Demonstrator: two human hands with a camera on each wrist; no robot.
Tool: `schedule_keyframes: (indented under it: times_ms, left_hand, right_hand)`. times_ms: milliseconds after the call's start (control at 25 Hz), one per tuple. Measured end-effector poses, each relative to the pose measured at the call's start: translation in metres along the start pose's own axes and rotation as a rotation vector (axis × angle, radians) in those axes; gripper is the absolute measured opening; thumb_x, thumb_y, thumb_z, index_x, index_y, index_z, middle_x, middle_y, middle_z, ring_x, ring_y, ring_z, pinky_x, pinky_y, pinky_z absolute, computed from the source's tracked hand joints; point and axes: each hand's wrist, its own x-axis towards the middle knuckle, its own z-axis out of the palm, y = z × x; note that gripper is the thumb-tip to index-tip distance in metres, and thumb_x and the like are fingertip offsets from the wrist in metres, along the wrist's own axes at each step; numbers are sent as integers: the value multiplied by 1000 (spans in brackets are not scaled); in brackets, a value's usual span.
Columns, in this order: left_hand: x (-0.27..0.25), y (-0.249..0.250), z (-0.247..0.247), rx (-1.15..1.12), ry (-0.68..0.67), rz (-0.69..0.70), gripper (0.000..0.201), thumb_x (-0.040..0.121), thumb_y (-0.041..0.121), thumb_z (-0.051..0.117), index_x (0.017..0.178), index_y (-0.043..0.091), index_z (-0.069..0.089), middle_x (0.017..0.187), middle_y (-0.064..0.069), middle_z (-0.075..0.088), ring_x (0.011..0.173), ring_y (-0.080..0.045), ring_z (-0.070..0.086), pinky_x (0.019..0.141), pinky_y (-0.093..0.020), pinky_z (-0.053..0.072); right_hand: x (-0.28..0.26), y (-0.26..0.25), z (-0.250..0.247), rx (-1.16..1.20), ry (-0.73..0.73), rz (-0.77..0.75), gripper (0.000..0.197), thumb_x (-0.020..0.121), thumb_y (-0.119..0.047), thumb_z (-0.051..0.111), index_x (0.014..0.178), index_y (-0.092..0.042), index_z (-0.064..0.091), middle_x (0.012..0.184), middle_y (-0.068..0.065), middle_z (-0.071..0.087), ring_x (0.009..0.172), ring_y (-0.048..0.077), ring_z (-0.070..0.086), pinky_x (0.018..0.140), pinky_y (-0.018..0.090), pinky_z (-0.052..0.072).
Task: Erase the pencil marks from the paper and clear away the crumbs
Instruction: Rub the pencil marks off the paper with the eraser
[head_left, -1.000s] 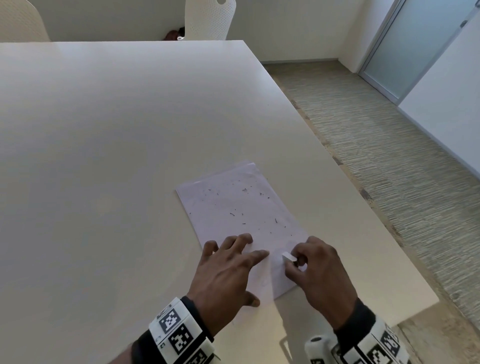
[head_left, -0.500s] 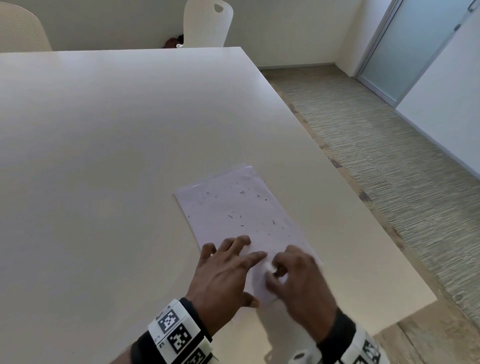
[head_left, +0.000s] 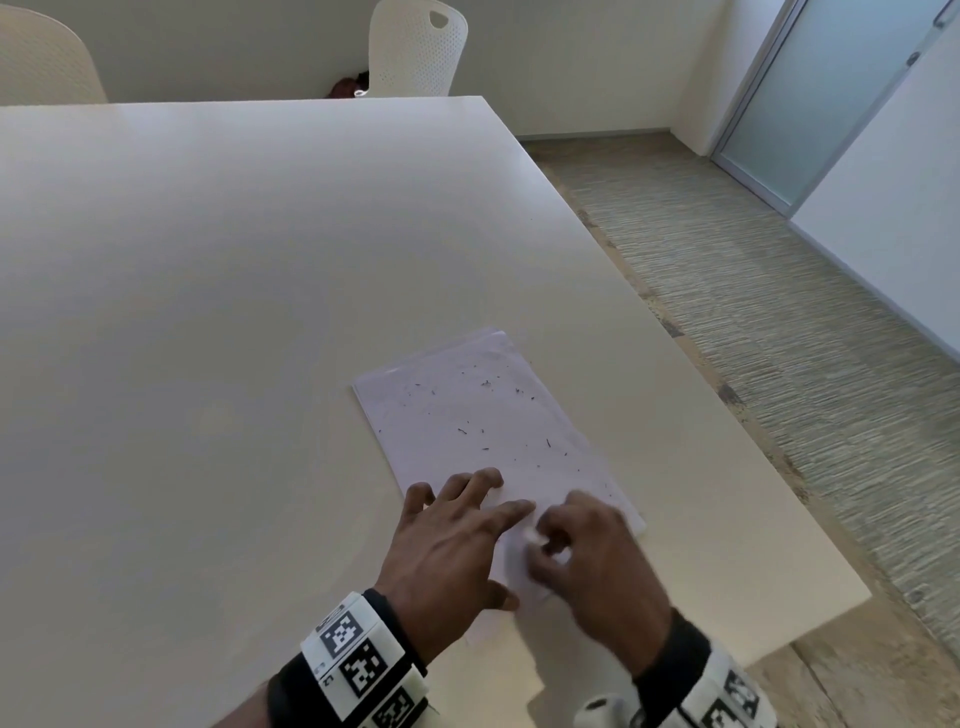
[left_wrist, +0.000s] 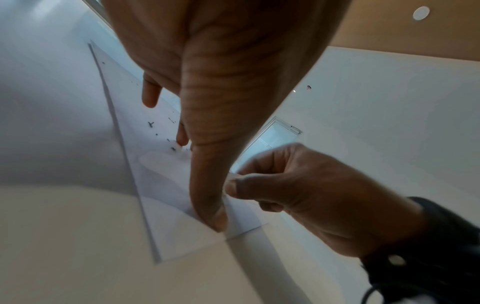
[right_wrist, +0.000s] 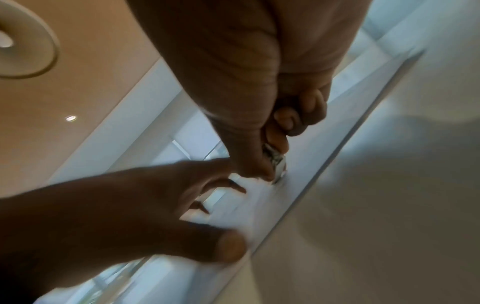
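A white sheet of paper (head_left: 483, 415) lies on the table near its right edge, with dark eraser crumbs (head_left: 485, 385) scattered over its far half. My left hand (head_left: 462, 525) lies spread flat on the near left part of the sheet, its fingers straight and pressing it down. My right hand (head_left: 576, 545) pinches a small white eraser (head_left: 534, 535) and holds it against the near part of the paper, just right of the left index finger. In the right wrist view the eraser (right_wrist: 277, 164) sits between thumb and fingers, its tip on the paper (right_wrist: 259, 197). The picture there is blurred.
The wide cream table (head_left: 234, 312) stretches left and far of the paper. Its right edge (head_left: 701, 374) runs close beside the sheet, above a striped carpet floor (head_left: 779, 312). Two white chairs (head_left: 418, 49) stand at the far side.
My right hand has slid left with the eraser across the near end of the paper, up to the left index finger. The left hand has stayed pressed on the sheet.
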Motion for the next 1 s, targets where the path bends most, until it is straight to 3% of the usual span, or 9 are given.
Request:
schedule_keyframes:
  times_ms: [80, 120, 280, 480, 640, 800, 920, 1000]
  left_hand:
    - [0, 1, 1, 5, -4, -8, 92, 77, 62, 71, 152, 48, 19, 160, 12, 11, 145, -11, 13, 112, -40, 14]
    - [0, 1, 1, 4, -6, -11, 93, 77, 62, 71, 152, 48, 19, 160, 11, 11, 145, -11, 13, 112, -40, 14]
    - [0, -1, 1, -1, 4, -1, 89, 79, 64, 68, 152, 49, 18, 160, 13, 11, 144, -10, 13, 112, -39, 14]
    - [0, 1, 1, 9, -3, -8, 93, 78, 62, 70, 152, 48, 17, 160, 11, 10, 146, -12, 12, 113, -40, 13]
    - [0, 0, 1, 2, 0, -2, 90, 79, 63, 68, 152, 48, 17, 161, 12, 10, 146, -10, 11, 112, -39, 13]
    - [-1, 1, 0, 13, -4, -5, 92, 78, 62, 70, 153, 47, 18, 160, 10, 11, 145, -12, 12, 112, -40, 13]
    - [0, 1, 1, 0, 6, 0, 89, 80, 63, 67, 152, 47, 18, 160, 13, 11, 145, -9, 12, 112, -39, 13]
    - [0, 0, 1, 2, 4, 3, 89, 80, 63, 67, 152, 48, 18, 160, 13, 11, 145, -9, 13, 112, -39, 13]
  right_hand:
    - [7, 19, -19, -70, 134, 85, 26, 81, -31, 72, 63, -18, 59, 71, -6, 49, 61, 7, 51, 60, 28, 46]
    - [3, 20, -20, -91, 132, 89, 26, 82, -31, 72, 63, -18, 58, 71, -6, 49, 61, 7, 50, 60, 28, 46]
    - [-24, -9, 4, -1, -89, -70, 21, 80, -36, 70, 70, -20, 61, 79, -10, 51, 70, 6, 53, 64, 21, 45]
    - [-2, 11, -15, -107, 102, 58, 24, 84, -30, 69, 68, -17, 57, 75, -8, 47, 63, 6, 50, 61, 26, 47]
    - [-25, -9, -2, -37, -89, -57, 19, 83, -31, 69, 70, -20, 60, 79, -10, 50, 70, 6, 53, 66, 25, 48]
    - [-1, 14, -19, -101, 88, 63, 22, 83, -30, 69, 66, -18, 60, 75, -7, 49, 63, 8, 52, 63, 30, 47]
    - [-18, -15, 2, -41, -53, -59, 20, 80, -30, 68, 69, -15, 60, 79, -4, 51, 69, 12, 53, 65, 29, 45]
    - [-15, -11, 0, -10, -104, -47, 20, 80, -34, 70, 72, -16, 66, 79, -6, 53, 69, 10, 54, 65, 25, 45]
